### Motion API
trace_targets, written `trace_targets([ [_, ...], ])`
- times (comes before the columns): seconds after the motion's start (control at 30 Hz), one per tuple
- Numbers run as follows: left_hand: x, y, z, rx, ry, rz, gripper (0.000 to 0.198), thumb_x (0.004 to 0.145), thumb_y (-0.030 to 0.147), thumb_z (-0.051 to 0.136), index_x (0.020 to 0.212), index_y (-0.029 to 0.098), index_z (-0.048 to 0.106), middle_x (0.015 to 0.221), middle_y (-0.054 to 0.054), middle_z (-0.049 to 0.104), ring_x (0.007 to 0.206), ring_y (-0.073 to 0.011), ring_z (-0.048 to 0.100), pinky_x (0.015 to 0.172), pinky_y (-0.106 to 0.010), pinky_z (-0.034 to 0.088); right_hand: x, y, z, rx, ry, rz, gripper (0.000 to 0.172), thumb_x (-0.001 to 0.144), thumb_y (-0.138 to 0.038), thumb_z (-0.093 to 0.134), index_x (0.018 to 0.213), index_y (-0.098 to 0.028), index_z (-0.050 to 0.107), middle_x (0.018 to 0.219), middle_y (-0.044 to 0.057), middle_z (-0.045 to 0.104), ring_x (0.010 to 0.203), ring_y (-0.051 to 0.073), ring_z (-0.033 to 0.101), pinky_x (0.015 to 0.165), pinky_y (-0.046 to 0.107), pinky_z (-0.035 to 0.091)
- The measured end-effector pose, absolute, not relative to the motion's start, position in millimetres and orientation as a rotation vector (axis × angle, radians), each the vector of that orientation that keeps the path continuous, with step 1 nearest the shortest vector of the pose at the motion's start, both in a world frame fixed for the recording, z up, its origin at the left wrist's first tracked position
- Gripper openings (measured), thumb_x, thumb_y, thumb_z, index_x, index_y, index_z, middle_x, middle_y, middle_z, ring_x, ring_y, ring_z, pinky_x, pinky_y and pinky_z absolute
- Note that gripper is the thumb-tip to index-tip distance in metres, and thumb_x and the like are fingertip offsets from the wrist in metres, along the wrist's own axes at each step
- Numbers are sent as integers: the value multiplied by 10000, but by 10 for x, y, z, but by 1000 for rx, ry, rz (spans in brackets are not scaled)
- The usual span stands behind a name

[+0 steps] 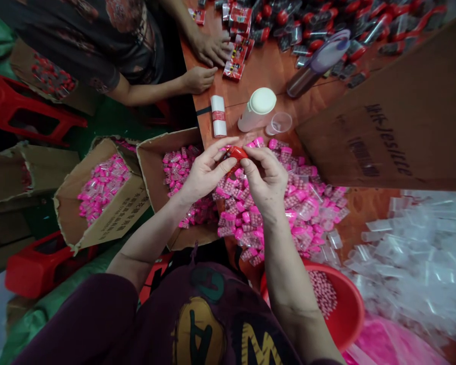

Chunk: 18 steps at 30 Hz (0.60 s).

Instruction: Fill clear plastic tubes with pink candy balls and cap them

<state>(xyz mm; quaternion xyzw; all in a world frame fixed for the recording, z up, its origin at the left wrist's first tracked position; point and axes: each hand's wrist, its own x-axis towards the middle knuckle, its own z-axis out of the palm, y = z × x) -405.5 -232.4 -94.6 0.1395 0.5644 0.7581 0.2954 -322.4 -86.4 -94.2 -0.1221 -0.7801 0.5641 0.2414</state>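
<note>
Between my two hands is a small shiny red item (237, 153), held above a heap of pink-capped clear tubes (300, 203). My left hand (209, 170) grips its left side, with the thumb on the front. The fingertips of my right hand (265, 175) pinch its right end. Part of the item is hidden by the fingers, and its exact shape is hard to make out. Just beyond the hands stand a white-lidded bottle (257, 109), a clear cup (279, 123) and a white pack with a red band (218, 115).
Cardboard boxes (110, 215) of pink tubes stand left. A red basin (355, 309) holds pink beads at lower right, beside clear empty tubes (414, 263). A large carton (395, 111) and a flask (315, 63) stand right. Across the corner, another person's hands (209, 48) rest near red packs (235, 58).
</note>
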Motion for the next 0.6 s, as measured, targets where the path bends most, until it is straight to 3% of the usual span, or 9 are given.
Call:
trace_targets([
  [0.1, -4058, -2338, -924, 349, 1496, 1990, 436, 918, 465, 881, 1273, 263, 729, 1231, -53, 759, 1301, -260, 707, 1165, -395, 559, -3223, -869, -987, -339, -2101, 1625, 316, 1045, -549, 695, 1185, -287, 803, 1079, 49, 787, 963, 210, 729, 914, 441, 660],
  [0.33, -4116, -2378, -898, 354, 1450, 1893, 449, 916, 530, 872, 1219, 269, 667, 944, 0, 731, 801, -145, 732, 865, -309, 639, -3240, -902, -1071, -330, -2038, 1798, 335, 1044, -541, 705, 1245, -282, 773, 1161, 51, 783, 977, 194, 747, 905, 415, 679],
  [0.6, -4165, -2389, -939, 299, 1424, 1929, 440, 883, 509, 910, 1145, 262, 656, 966, 0, 691, 804, -136, 709, 829, -294, 618, -3285, -898, -1104, -312, -2044, 1807, 293, 1031, -524, 728, 1190, -285, 785, 1121, 39, 772, 992, 192, 742, 916, 419, 670],
])
